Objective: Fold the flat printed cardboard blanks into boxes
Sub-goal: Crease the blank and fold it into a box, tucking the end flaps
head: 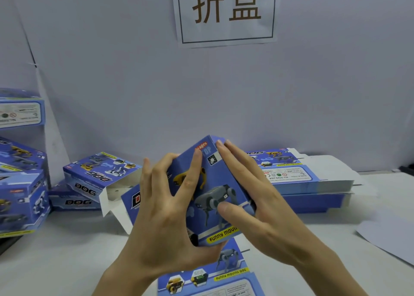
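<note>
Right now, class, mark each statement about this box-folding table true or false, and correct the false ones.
1. Both the left hand and the right hand touch the blue printed cardboard box. True.
2. The stack of flat blue cardboard blanks lies left of that box. False: it lies on the right; folded boxes stand on the left.
3. A white paper sign hangs on the wall. True.
4. The blue box lying on its side has closed end flaps. False: its white-lined flaps hang open.
</note>
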